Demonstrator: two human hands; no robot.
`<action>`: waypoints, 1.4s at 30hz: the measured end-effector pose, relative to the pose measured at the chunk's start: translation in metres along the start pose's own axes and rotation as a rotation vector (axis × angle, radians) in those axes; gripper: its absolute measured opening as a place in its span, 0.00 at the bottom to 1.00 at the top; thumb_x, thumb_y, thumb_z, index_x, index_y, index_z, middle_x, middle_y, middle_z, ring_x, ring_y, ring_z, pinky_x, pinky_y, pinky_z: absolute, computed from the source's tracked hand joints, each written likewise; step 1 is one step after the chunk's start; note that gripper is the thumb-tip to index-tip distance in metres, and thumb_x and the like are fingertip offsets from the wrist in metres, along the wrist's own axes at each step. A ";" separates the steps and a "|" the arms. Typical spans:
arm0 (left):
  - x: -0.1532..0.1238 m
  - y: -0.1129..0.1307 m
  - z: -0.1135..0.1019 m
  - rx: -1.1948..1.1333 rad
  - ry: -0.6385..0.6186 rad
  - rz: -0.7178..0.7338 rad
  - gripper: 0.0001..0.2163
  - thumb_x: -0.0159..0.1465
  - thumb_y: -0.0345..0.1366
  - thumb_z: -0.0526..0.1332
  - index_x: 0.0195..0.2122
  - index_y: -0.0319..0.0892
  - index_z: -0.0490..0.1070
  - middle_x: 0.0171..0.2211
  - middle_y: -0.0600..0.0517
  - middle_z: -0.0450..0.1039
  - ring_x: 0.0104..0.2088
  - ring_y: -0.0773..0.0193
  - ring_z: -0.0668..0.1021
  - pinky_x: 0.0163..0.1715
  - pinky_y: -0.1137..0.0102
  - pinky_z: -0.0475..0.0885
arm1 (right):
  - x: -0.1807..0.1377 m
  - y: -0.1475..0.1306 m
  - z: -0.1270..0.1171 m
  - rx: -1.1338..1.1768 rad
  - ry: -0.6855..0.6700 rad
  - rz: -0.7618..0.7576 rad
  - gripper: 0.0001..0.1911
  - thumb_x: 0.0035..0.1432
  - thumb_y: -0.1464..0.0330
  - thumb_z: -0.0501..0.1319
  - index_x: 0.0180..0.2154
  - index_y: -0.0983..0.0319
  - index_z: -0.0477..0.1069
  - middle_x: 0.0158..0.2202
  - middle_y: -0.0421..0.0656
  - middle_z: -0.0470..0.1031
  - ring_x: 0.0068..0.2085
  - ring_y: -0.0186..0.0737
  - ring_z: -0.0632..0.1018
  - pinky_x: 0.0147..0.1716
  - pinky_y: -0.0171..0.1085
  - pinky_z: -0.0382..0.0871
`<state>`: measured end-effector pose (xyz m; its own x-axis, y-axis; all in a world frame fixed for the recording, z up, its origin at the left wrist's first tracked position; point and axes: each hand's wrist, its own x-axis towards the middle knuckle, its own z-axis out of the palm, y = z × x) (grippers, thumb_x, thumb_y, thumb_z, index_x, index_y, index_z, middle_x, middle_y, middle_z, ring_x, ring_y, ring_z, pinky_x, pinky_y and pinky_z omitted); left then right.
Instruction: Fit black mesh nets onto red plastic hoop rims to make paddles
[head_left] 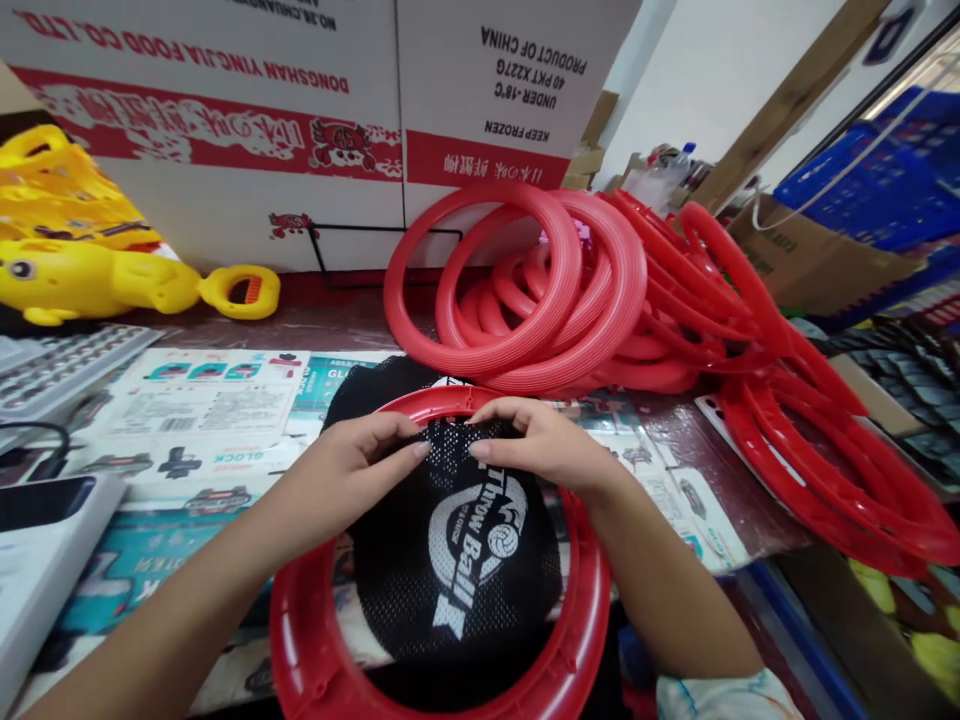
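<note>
In front of me a red plastic ring (589, 610) lies with its hollow, ribbed side up. A black mesh net (397, 590) with a white "Throw Ball" print is spread over the ring's opening and its far edge. My left hand (375, 455) pinches the net's edge between thumb and fingers near the far rim. My right hand (525, 440) pinches the same edge just to the right, thumb and fingertips close to the rim. The two hands are a short gap apart.
Ridged red rings (615, 290) are heaped behind the hands, with smooth red ring halves (840, 480) at right. A large carton (247, 110) stands at the back. Yellow toys (150, 280), a grey tray (82, 370) and a white device (52, 570) lie left. Blue crates (877, 180) are far right.
</note>
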<state>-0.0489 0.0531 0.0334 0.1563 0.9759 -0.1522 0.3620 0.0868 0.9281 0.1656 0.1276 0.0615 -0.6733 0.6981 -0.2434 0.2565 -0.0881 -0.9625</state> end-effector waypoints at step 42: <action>0.048 -0.020 0.002 0.397 0.328 0.124 0.11 0.61 0.39 0.56 0.22 0.42 0.67 0.40 0.47 0.72 0.42 0.59 0.74 0.45 0.64 0.69 | 0.028 0.018 0.020 -1.371 0.004 -0.277 0.23 0.66 0.72 0.50 0.61 0.66 0.63 0.41 0.51 0.72 0.39 0.46 0.73 0.37 0.43 0.71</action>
<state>-0.0467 0.0980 0.0063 -0.0522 0.9909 0.1237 0.6893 -0.0539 0.7225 0.1378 0.1308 0.0346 -0.8120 0.5801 -0.0643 0.5837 0.8063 -0.0959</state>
